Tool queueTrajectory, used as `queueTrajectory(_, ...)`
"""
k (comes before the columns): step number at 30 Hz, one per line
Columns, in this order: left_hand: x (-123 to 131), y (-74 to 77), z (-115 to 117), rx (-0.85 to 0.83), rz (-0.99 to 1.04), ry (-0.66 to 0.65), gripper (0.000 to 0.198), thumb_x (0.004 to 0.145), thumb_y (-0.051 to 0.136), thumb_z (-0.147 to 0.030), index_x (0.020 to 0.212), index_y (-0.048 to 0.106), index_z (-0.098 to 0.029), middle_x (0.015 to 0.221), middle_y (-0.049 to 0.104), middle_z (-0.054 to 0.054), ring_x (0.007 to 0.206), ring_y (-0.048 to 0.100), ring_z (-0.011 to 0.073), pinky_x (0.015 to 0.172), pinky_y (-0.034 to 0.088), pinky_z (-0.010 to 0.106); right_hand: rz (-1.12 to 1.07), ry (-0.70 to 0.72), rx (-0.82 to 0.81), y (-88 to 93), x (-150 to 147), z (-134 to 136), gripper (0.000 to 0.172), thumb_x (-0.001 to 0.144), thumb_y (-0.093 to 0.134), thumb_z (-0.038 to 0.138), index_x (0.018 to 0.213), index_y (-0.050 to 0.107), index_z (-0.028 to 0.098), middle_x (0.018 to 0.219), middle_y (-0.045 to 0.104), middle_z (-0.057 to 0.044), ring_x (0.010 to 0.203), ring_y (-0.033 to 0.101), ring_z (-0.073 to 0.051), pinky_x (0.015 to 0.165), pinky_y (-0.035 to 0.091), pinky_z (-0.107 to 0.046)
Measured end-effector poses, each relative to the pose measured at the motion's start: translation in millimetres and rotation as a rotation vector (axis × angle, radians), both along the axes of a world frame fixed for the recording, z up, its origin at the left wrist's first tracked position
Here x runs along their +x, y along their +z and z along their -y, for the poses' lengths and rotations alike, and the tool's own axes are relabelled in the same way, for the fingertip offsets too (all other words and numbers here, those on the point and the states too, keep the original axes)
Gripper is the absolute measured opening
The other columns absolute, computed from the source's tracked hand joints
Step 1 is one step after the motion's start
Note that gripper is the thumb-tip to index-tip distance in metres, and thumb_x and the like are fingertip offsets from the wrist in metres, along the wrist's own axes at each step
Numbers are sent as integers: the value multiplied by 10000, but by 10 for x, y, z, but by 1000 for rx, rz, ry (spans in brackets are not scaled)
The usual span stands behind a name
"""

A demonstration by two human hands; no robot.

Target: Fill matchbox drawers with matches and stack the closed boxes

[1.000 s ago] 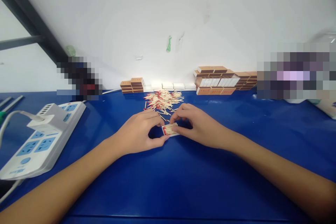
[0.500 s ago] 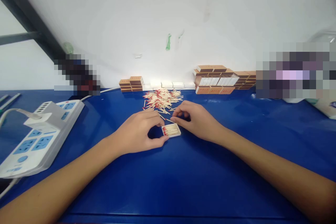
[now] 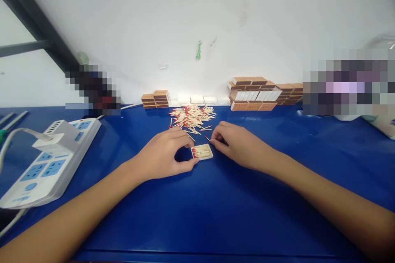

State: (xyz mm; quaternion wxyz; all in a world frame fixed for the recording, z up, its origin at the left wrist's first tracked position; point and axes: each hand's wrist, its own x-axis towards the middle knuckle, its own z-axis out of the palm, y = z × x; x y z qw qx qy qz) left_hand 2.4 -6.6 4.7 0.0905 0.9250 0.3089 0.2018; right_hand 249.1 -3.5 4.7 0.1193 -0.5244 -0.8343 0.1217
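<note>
My left hand [image 3: 168, 152] grips the left end of a white matchbox tray [image 3: 211, 156] between thumb and fingers, on the blue table. Inside the tray lie several matches [image 3: 202, 151], their red heads toward my left hand. Just right of and above the tray, my right hand [image 3: 233, 144] pinches a single match [image 3: 207, 138] near its plain end, the red head pointing up and left. Beyond both hands spreads a loose pile of red-headed matches [image 3: 191, 117], with a few strays at its near edge.
Brown matchboxes [image 3: 253, 106] stand stacked against the wall at the right, with a smaller stack [image 3: 155, 99] at the left. White trays [image 3: 197, 100] line the wall between them. A power strip [image 3: 58, 172] with a plugged-in cable lies on the left of the table [image 3: 197, 213].
My right hand has shifted slightly right, away from the tray, and the match in its fingertips now points up and left. My left hand stays on the tray.
</note>
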Motion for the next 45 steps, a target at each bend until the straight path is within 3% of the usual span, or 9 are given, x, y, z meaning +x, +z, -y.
queueTrajectory(13, 5, 7, -3, 0, -10, 7, 190, 897, 715, -360, 950, 672, -183, 883, 690, 26, 861, 609, 201, 785, 492, 341, 29, -61, 44, 16, -22, 50, 163, 1020, 573, 263, 902, 653, 181, 993, 654, -78, 772, 627, -181, 685, 446, -305)
queueTrajectory(16, 8, 5, 3, 14, 0, 3, 182, 890, 722, -348, 942, 669, -182, 888, 696, 25, 857, 610, 198, 785, 496, 341, -71, 57, 118, 40, -18, 78, 145, 1027, 567, 266, 928, 637, 187, 996, 650, -69, 823, 622, -184, 709, 448, -299)
queueTrajectory(20, 9, -4, 6, 31, -1, 7, 186, 890, 717, -348, 918, 658, -174, 887, 693, 31, 859, 613, 201, 785, 504, 348, -175, 256, 28, 3, -33, 84, 164, 1028, 567, 268, 893, 627, 198, 941, 641, -36, 801, 599, -158, 695, 435, -279)
queueTrajectory(25, 9, -15, 12, 27, -6, 1, 190, 897, 715, -358, 933, 659, -180, 882, 690, 29, 854, 613, 201, 794, 502, 347, -293, 134, 166, -154, 42, -192, 87, 997, 617, 263, 947, 649, 199, 906, 621, -33, 809, 583, -174, 740, 444, -302)
queueTrajectory(30, 13, -16, 17, 18, -8, 0, 192, 898, 716, -359, 941, 669, -178, 900, 696, 32, 866, 619, 203, 808, 505, 353, -169, 130, 252, -297, 119, -489, 76, 983, 629, 255, 974, 664, 188, 991, 609, -79, 975, 576, -242, 870, 459, -374)
queueTrajectory(39, 20, -5, 13, 23, -7, -6, 191, 904, 708, -362, 959, 681, -181, 890, 700, 30, 862, 617, 201, 800, 508, 359, -109, 117, -18, -34, 245, -351, 191, 984, 544, 291, 829, 616, 206, 913, 641, -87, 908, 588, -246, 796, 455, -376)
queueTrajectory(45, 23, 5, 23, 34, 3, -20, 180, 912, 700, -355, 947, 669, -181, 884, 700, 32, 862, 617, 203, 792, 504, 354, -149, 84, -38, 23, 323, -318, 207, 1001, 521, 358, 898, 616, 206, 925, 657, -78, 818, 594, -216, 740, 436, -346)
